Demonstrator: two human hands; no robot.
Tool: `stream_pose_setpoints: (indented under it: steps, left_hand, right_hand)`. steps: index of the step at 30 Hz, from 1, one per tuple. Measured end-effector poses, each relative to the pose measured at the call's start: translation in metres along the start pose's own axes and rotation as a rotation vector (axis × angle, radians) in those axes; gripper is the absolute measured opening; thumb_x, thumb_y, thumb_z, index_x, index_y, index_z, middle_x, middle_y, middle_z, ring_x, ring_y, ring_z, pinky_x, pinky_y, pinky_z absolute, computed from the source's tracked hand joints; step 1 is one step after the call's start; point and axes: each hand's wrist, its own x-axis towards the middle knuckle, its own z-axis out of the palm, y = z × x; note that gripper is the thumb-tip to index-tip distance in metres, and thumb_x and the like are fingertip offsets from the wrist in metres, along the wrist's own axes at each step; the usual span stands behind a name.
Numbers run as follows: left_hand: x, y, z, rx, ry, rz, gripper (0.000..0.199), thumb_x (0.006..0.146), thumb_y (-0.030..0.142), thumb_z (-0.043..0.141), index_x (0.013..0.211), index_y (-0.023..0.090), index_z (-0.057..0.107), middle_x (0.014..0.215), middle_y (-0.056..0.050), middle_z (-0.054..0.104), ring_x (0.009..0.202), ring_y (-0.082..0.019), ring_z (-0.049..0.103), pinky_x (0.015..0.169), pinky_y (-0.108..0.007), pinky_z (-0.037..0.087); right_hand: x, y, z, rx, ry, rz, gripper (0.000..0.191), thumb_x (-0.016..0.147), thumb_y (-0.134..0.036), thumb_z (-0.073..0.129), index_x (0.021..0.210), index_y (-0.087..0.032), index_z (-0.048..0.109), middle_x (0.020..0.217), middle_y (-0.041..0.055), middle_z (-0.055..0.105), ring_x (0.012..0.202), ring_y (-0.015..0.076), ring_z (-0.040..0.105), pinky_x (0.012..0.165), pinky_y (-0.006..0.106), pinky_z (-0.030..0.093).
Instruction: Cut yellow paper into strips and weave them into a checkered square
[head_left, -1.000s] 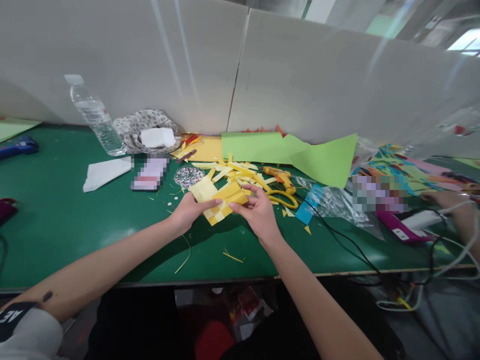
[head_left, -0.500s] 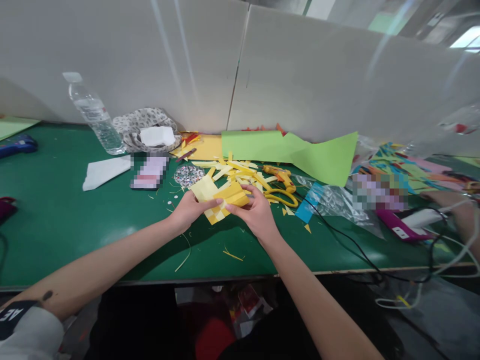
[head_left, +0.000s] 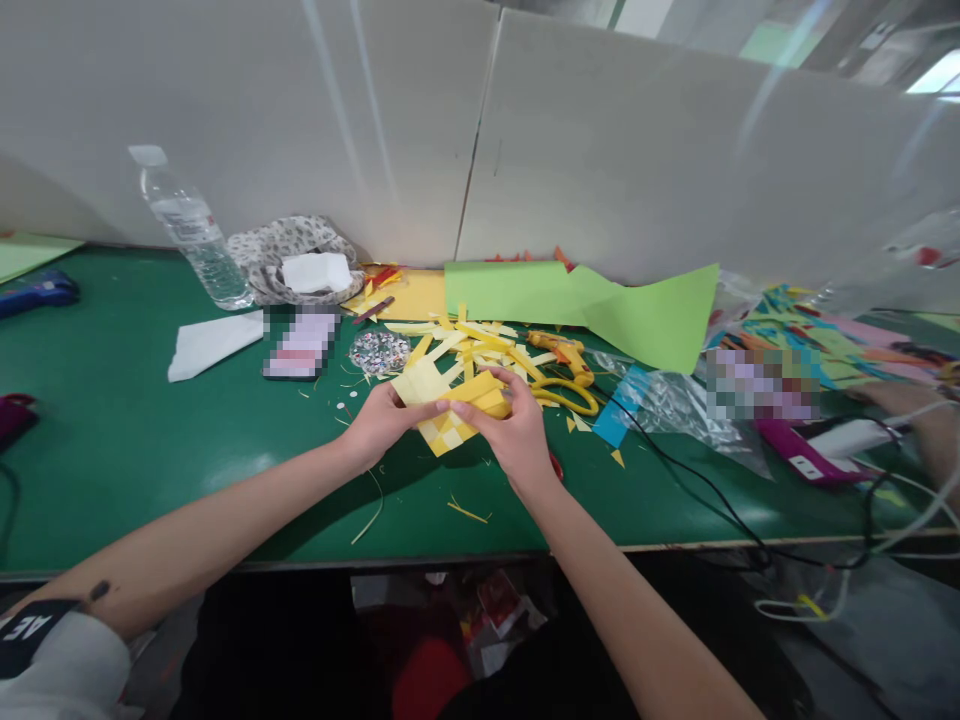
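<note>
Between my two hands is a woven yellow paper piece (head_left: pixel 448 430), with checkered yellow and pale squares at its lower part and flaps standing up above. My left hand (head_left: pixel 382 425) grips its left side, thumb on top. On the right side my right hand (head_left: pixel 517 430) pinches it, the thumb tip close to the left thumb. Behind the piece lies a pile of yellow paper strips (head_left: pixel 487 340). A yellow glue gun (head_left: pixel 566 355) and yellow-handled scissors (head_left: pixel 577 400) are just right of the pile. Something red (head_left: pixel 556 465) shows beside my right wrist.
A bottle (head_left: pixel 191 235), a patterned cloth (head_left: pixel 292 245) and a phone (head_left: pixel 302 343) stand or lie at left on the green table (head_left: pixel 247 490). Green paper (head_left: pixel 517 290) lies behind. Clear plastic (head_left: pixel 679 405), a cable and a magenta tool (head_left: pixel 806 460) are at right, near another person's arm (head_left: pixel 922 425).
The woven piece and both hands have shifted slightly right, and its flaps sit at a different angle. A red object now shows beside my right wrist.
</note>
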Motion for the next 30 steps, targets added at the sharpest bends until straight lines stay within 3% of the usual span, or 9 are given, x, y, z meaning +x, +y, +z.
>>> stream_pose_setpoints:
  steps: [5, 8, 13, 18, 22, 30]
  left_hand:
    - [0.002, 0.001, -0.002, 0.022, 0.087, -0.010, 0.032, 0.069, 0.039, 0.071, 0.090, 0.015, 0.068, 0.088, -0.006, 0.072, 0.075, -0.015, 0.066, 0.063, -0.023, 0.052]
    - [0.003, 0.002, -0.003, 0.012, 0.060, 0.002, 0.033, 0.073, 0.045, 0.066, 0.088, 0.015, 0.068, 0.083, -0.005, 0.072, 0.069, -0.013, 0.064, 0.062, -0.021, 0.051]
    - [0.003, 0.004, -0.003, 0.007, 0.021, 0.002, 0.033, 0.074, 0.045, 0.065, 0.089, 0.016, 0.069, 0.085, -0.005, 0.072, 0.070, -0.013, 0.065, 0.065, -0.022, 0.053]
    - [0.006, 0.003, -0.007, 0.021, -0.010, -0.012, 0.032, 0.074, 0.043, 0.066, 0.092, 0.017, 0.069, 0.090, -0.006, 0.071, 0.077, -0.014, 0.066, 0.073, -0.025, 0.054]
    - [0.009, 0.000, -0.010, 0.065, 0.002, -0.039, 0.030, 0.072, 0.042, 0.068, 0.088, 0.016, 0.070, 0.082, -0.006, 0.071, 0.074, -0.013, 0.065, 0.076, -0.026, 0.053]
    - [0.009, 0.001, -0.012, 0.054, -0.025, -0.008, 0.026, 0.073, 0.042, 0.066, 0.080, 0.017, 0.069, 0.077, -0.006, 0.071, 0.070, -0.012, 0.064, 0.073, -0.026, 0.053]
  right_hand:
    - [0.003, 0.001, -0.004, -0.028, -0.004, 0.014, 0.053, 0.057, -0.030, 0.077, 0.103, -0.024, 0.053, 0.086, 0.0016, 0.065, 0.073, 0.0205, 0.066, 0.065, 0.035, 0.056]
    - [0.004, 0.002, -0.005, -0.016, -0.015, 0.026, 0.055, 0.055, -0.030, 0.078, 0.104, -0.024, 0.053, 0.087, 0.0017, 0.065, 0.075, 0.0209, 0.066, 0.068, 0.036, 0.056]
    - [0.005, 0.003, -0.005, -0.042, -0.020, -0.021, 0.052, 0.055, -0.030, 0.078, 0.101, -0.024, 0.055, 0.087, 0.0017, 0.066, 0.077, 0.0210, 0.065, 0.070, 0.037, 0.055]
    - [0.009, 0.001, -0.010, -0.032, 0.074, -0.046, 0.050, 0.055, -0.032, 0.078, 0.099, -0.023, 0.056, 0.091, 0.0022, 0.065, 0.079, 0.0207, 0.065, 0.071, 0.036, 0.054]
    - [0.010, -0.001, -0.011, -0.001, 0.114, -0.028, 0.049, 0.055, -0.032, 0.077, 0.098, -0.022, 0.056, 0.089, 0.0019, 0.065, 0.078, 0.0199, 0.064, 0.072, 0.036, 0.053]
    - [0.006, -0.003, -0.009, -0.052, 0.081, -0.025, 0.047, 0.057, -0.033, 0.076, 0.097, -0.023, 0.055, 0.082, 0.0005, 0.065, 0.074, 0.0195, 0.064, 0.065, 0.033, 0.053]
